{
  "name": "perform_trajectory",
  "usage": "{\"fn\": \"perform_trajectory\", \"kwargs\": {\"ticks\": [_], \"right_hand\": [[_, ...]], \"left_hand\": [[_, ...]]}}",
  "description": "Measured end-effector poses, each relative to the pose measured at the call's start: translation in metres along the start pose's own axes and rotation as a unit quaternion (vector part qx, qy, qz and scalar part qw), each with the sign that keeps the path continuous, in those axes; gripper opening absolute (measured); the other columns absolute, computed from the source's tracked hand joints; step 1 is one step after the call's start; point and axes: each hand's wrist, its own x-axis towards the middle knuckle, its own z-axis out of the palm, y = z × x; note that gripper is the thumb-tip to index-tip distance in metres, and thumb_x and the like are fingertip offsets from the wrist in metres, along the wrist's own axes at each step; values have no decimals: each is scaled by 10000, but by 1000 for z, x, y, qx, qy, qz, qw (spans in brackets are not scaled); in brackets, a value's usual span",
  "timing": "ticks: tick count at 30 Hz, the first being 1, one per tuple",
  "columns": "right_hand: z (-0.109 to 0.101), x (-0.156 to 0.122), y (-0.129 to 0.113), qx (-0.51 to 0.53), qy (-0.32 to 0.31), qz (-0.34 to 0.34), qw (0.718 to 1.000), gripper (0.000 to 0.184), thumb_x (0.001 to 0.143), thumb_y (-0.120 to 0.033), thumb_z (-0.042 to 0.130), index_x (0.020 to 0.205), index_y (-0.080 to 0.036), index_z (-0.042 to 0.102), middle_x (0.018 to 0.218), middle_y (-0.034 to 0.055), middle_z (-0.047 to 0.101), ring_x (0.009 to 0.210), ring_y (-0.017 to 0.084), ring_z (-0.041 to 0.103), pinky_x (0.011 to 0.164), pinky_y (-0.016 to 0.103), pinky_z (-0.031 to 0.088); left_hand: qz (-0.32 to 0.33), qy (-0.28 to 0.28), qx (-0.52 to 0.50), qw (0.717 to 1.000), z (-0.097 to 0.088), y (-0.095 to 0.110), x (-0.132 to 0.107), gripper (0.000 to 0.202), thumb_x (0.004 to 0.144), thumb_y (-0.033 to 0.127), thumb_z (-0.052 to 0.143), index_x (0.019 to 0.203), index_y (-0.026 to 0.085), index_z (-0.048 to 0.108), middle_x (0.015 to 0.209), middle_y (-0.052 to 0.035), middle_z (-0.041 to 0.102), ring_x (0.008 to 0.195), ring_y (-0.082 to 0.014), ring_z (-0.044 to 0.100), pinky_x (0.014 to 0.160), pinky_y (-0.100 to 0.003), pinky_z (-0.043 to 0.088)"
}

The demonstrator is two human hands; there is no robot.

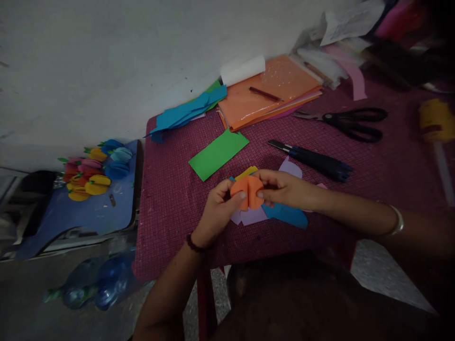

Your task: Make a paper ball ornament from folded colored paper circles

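pinching the rounded orange paper [255, 189] at opposite edges between left hand [221, 204] and right hand [283, 188], over paper scraps [287, 216] on the surface [168, 203], and perhaps liable to tear or miscrease it along the middle by tugging unevenly.

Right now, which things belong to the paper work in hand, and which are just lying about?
Likely the job's: rounded, creased orange paper; green paper rectangle; black-handled metal scissors; folded multicoloured paper shapes.
Likely lying about: bluish clear plastic bottles; white paper sheet.
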Motion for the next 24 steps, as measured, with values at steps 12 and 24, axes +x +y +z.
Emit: {"fn": "perform_trajectory", "kwargs": {"ticks": [12, 24], "right_hand": [[-9, 1, -7, -2, 57, 6, 998, 176, 759, -294, 692, 773, -177, 562, 616, -55, 515, 516, 60, 479, 473, 192, 412], [-15, -1, -14, 31, 123, 28, 992, 324, 766, -377, 731, 703, -197, 470, 492, -78, 472, 424, 45, 395, 410, 197, 264]], "left_hand": [[-74, 1, -118, 990, -5, 4, 7, 386, 651, 360, 856, 850, 166, 588, 720, 41, 609, 528, -75, 570, 438, -182, 504], [-38, 62, -64, 995, -9, 4, 7, 406, 660, 375, 835, 600, 172, 488, 460, 72, 500, 403, -40, 415, 416, -162, 340]]}}
